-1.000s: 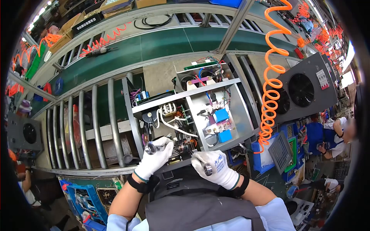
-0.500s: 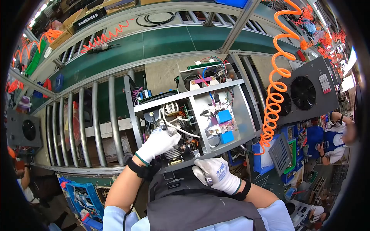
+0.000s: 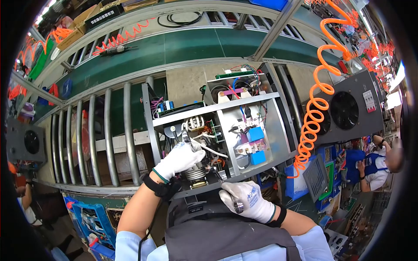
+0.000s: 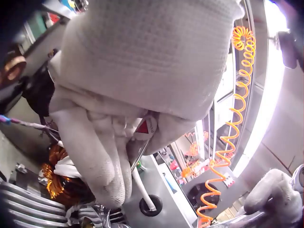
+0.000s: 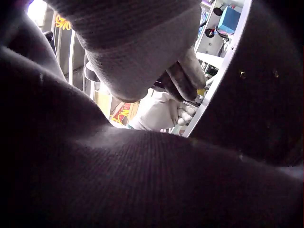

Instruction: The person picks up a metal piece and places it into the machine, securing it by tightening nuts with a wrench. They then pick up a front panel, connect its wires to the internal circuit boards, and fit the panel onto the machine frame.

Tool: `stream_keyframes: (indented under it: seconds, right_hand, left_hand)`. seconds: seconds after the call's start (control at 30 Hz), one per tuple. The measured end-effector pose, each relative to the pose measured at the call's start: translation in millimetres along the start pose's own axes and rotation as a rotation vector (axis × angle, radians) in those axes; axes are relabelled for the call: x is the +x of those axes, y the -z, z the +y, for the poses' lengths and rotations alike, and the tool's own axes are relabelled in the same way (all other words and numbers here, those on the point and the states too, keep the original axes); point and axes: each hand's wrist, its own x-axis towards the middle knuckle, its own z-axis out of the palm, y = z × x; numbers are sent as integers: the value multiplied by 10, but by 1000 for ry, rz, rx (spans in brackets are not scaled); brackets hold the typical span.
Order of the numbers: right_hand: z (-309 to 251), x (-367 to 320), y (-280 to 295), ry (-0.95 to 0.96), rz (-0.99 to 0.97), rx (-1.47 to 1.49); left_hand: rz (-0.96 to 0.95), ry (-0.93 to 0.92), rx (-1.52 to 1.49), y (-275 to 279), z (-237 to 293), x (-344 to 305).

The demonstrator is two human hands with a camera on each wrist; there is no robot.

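Note:
White-gloved, my left hand (image 3: pixel 180 157) reaches into an open metal chassis (image 3: pixel 217 107), above a ribbed metal coil (image 3: pixel 196 175). Its fingers grip a shiny metal tool (image 3: pixel 186 136), which shows a red mark in the left wrist view (image 4: pixel 144 127). A white cable (image 4: pixel 141 191) passes into a round black grommet (image 4: pixel 151 205) below those fingers. At the chassis's near edge, my right hand (image 3: pixel 248 201) is curled round another metal tool (image 3: pixel 238 206) with a rounded end; its thin shaft points toward the chassis. The right wrist view shows the right glove (image 5: pixel 142 47) mostly shadowed, hiding its grip.
Rollers (image 3: pixel 109 139) lie left of the chassis. An orange coiled hose (image 3: pixel 320 104) hangs at the right, before a dark unit with fans (image 3: pixel 344 109). Blue bins (image 3: pixel 300 178) stand at lower right. A person (image 3: pixel 375 167) is at far right, and a green conveyor (image 3: pixel 187 48) runs behind.
My left hand has moved from the chassis's near edge up and inward over the coil, turning the tool it grips. The right hand stays near the edge, shifted slightly right and down.

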Motion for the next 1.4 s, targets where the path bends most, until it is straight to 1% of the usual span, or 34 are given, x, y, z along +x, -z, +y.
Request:
stream_keyframes:
  seconds: [0.03,0.13,0.17,0.2,0.27,0.33,0.4,0.43,0.5,0.6,0.67,0.7,0.73,0.8,0.83,0.87,0.93,0.97,1.0,1.07,1.1,1.13,1.2,1.23,1.27,1.33,1.37,1.4]
  right_hand:
    - [-13,-11,36,11,52,21]
    - [3,-23,14,28,80,60]
    - [-9,4,59,20,-47,45]
    - [-15,-2,47,21,-48,43]
    - [-49,-5,-7,38,43,15]
    - [-101,23,9,35,41,14]
    - [-137,67,43,-16,-78,79]
    - [-169,94,27,-17,-40,91]
    - [-131,135,8,-3,-54,88]
    - [-130,106,-43,12,-64,54]
    - [-190,95,-26,9,-135,-59]
    - [-155,92,-11,53,-85,-4]
    - [-127,106,-18,55,-83,-6]
    - [-89,106,-42,56,-96,20]
    - [-109,152,-18,36,-80,48]
    - [-91,189,-74,17,-62,-16]
    - [-15,403,-97,-7,81,-80]
    - [48,518,-71,68,87,-280]
    - [118,635,-45,142,95,-480]
    - [276,862,-136,211,208,-510]
    - [64,1064,-6,-343,-82,0]
    - [77,1101,-64,-346,-83,0]
    - [224,1114,-242,-293,-42,4]
    - [291,1094,-261,-54,47,-282]
    - [322,1059,-260,-52,52,-283]
    - [142,1095,-28,-294,-88,58]
    - [258,976,-110,-149,7,-30]
    - [256,872,-100,-141,6,-32]
  left_hand:
    - [1,-2,-25,4,4,-11]
    - [2,17,-81,-2,8,-31]
    - [0,36,-110,-6,13,-31]
    - [1,35,-112,-6,22,-32]
    - [-3,39,-75,8,38,-38]
    - [7,29,-54,6,27,-32]
    - [12,16,-32,-10,22,-22]
    - [20,-4,-25,-11,18,-21]
    - [30,-26,-17,-3,-4,-18]
    - [-7,-13,-57,-5,-47,8]
    - [9,-27,-86,-8,-65,-12]
    - [49,-31,-67,-8,-35,-57]
    - [51,-34,-66,-13,-40,-64]
    - [57,93,-252,-33,-40,-80]
    - [62,58,-167,21,65,-132]
    - [58,59,-169,2,55,-127]
    - [58,60,-190,-28,9,-99]
    - [59,-4,-150,-41,-57,-75]
    - [59,-3,-148,-40,-64,-89]
    - [85,-31,-133,-45,-55,-99]
    - [86,58,-280,-63,-23,-109]
    - [84,59,-281,-66,-40,-93]
    - [113,-12,-136,-79,-60,-74]
    - [92,42,-100,-41,84,-137]
    - [95,40,-96,-49,73,-134]
    - [93,1,9,-50,43,-123]
    - [101,55,-12,-59,73,-128]
    - [109,54,-14,-60,63,-110]
